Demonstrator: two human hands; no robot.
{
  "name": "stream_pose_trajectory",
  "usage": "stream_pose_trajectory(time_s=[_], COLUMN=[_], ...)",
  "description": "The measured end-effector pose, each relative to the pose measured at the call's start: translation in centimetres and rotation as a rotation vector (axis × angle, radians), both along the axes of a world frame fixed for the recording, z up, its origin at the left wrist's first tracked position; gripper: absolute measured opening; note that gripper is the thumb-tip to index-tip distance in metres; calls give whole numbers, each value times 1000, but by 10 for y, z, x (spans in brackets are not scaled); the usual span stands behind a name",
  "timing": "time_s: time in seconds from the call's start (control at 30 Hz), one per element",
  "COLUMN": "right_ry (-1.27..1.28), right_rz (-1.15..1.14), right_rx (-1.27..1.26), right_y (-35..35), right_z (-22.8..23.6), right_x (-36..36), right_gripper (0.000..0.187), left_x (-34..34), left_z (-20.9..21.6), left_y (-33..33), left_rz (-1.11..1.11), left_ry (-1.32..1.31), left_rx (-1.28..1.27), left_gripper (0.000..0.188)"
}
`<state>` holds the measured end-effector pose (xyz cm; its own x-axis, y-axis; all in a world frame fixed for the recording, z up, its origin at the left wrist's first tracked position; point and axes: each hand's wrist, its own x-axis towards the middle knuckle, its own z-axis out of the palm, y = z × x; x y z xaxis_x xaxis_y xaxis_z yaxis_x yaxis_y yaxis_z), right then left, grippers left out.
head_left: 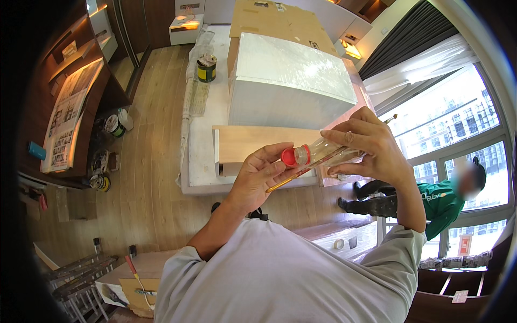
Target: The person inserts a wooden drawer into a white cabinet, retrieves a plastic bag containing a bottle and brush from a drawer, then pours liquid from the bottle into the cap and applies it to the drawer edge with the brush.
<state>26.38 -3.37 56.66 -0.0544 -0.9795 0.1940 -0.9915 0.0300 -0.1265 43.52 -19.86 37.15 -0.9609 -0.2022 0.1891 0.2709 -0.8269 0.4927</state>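
Over the bed-like platform, my left hand [254, 175] is closed on a red bottle cap [289, 157], its inside turned toward the bottle's mouth. My right hand [374, 148] grips a clear plastic bottle [322, 149], tilted with its red-ringed neck toward the cap. Cap and neck are close together; whether they touch I cannot tell. A thin paintbrush [291, 181] with a yellowish handle lies along the bottle, its dark tip sticking out beyond my right hand. Whatever liquid the bottle holds is hard to make out. Below the hands sits a light wood drawer-like box [264, 141].
A plastic-wrapped white cabinet [291, 81] and cardboard [280, 21] stand on the platform with a paint can [206, 69]. More cans [114, 125] are on the wooden floor at left. A person in green [444, 199] stands right by the windows. A ladder [81, 280] lies lower left.
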Motion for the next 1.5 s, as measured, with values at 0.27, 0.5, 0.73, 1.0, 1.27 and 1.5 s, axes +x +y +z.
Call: stream_pose_trajectory(time_s=[0.27,0.5,0.73,1.0,1.27,1.5], right_ry=[-5,-17,-15,-13,-8,-13], right_rz=[-15,-24,-28,-32,-24,-19], right_rx=[12,6,2,7,3,-7], right_y=[0,1,0,-2,-3,-5], right_z=[0,0,-2,1,2,1], right_x=[-1,-1,-4,-4,-6,-6], right_gripper=[72,75,75,76,76,76], left_x=[0,-2,-4,-6,-8,-9], left_z=[2,3,3,3,1,0], left_y=[1,0,0,0,-2,-3], left_rz=[0,-9,-6,0,-17,-24], left_ry=[-16,9,10,4,13,35], left_rx=[-6,12,21,29,50,57], left_gripper=[45,46,46,45,45,46])
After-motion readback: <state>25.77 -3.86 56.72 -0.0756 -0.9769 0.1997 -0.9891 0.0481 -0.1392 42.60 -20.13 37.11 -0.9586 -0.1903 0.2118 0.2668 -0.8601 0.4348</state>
